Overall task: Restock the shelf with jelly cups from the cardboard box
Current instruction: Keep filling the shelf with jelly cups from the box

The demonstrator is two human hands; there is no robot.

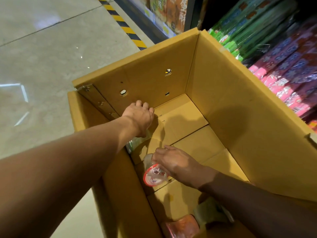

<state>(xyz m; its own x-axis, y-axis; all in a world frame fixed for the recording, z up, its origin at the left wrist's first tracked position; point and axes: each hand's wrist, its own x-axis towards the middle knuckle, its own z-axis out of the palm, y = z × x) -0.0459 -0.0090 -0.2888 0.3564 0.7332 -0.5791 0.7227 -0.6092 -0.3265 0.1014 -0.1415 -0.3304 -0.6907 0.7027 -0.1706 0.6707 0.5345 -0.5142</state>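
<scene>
While both arms reach down into the cardboard box [223,93], the work is plainly at the picking-up stage, with the box nearly emptied and only a few jelly cups left on its floor.

Furthest left lies the pale tiled floor [42,57], with a yellow-and-black hazard stripe [120,23] running along the foot of the shelving. The left hand [139,117] is deep in the box's far-left corner, knuckles up and fingers curled downward; a greenish jelly cup [135,143] lies just under the wrist and palm. Whether the fingers actually grip it cannot be told, since the hand covers the contact.

Nearer the middle, the right hand [173,162] has its fingers wrapped round the body of a clear cup with a red-rimmed lid [153,174], tipped so the lid faces the camera. Holding it by the side wall probably makes it easy to lift out without crushing the foil top.

Toward the bottom edge, an orange-pink cup [181,225] lies on its side, and just beside it to the right a pale green cup [211,215] sits partly under the right forearm; both wait to be collected.

On the right, the shelf [283,57] is packed with green and pink packets, touching or just beside the box's right wall, which likely keeps the carry from box to shelf short.
</scene>
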